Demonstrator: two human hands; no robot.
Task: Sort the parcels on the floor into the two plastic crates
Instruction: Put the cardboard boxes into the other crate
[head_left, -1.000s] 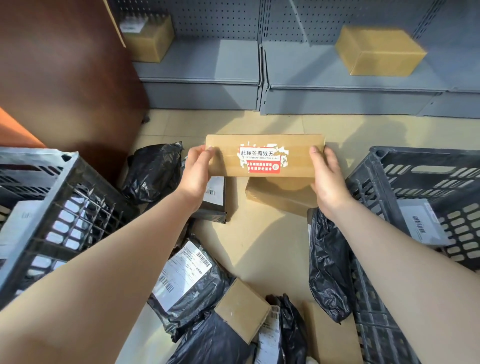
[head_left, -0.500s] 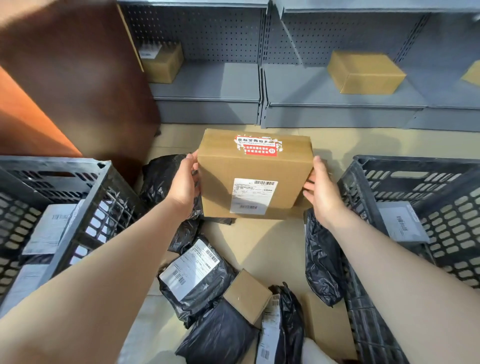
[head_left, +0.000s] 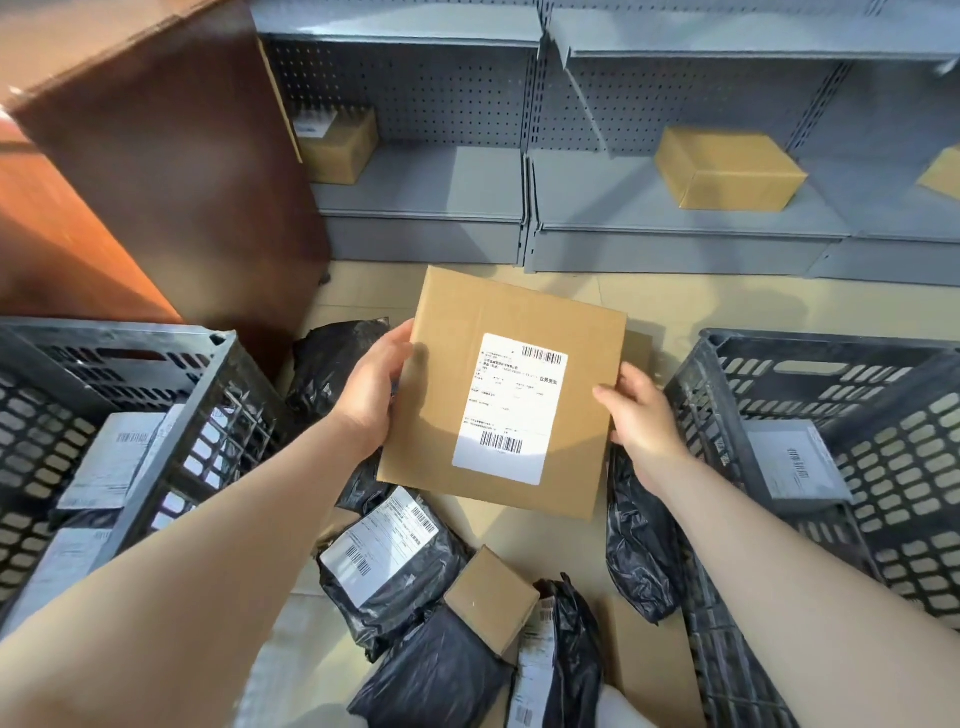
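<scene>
A left crate (head_left: 119, 358) already holding labelled parcels sits at the left; beside it the left hand (head_left: 371, 395) grips one edge of a cardboard parcel (head_left: 436, 395), held above the floor with its label facing up. The right hand (head_left: 641, 421) grips the opposite edge, next to the right crate (head_left: 831, 353). This looks like label-reading; next, choose a crate and lower it in.

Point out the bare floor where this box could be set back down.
Bare floor shows just under the held box, between the labelled black bag and the black bag against the right crate. More lies beyond, before the grey shelving. Nearest you, bags and a small box crowd together.
</scene>
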